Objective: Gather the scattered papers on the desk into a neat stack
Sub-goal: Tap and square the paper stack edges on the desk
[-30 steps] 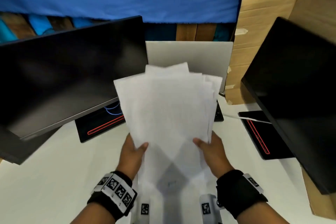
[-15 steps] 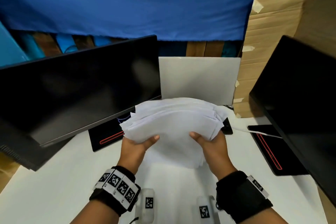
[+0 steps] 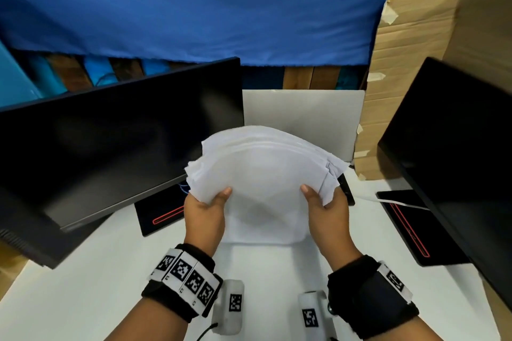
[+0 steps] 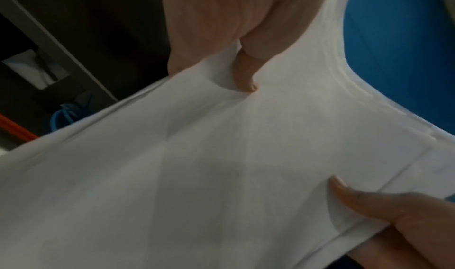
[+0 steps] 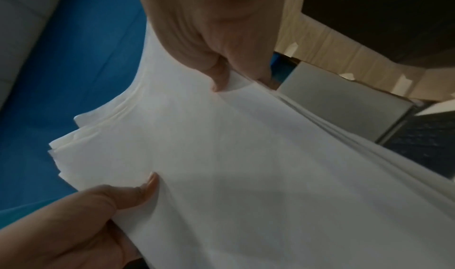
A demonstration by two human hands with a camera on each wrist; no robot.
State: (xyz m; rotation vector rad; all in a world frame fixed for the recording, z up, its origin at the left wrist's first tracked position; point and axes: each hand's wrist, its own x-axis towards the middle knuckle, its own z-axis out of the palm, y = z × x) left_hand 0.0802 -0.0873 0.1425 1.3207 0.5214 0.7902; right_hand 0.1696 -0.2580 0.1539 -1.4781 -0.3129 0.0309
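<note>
Nearest the camera, the left hand and right hand reached forward side by side, each pinching a side edge of the papers, thumbs pressed flat on top, the other fingers hidden beneath. The thin white sheets, soft and limp, bowed into a dome, held above the smooth white desk, long axis running left to right, layered edges fanned unevenly toward the far side. Beyond stood a glossy black left monitor, a pale upright board, and creased brown cardboard far right.
</note>
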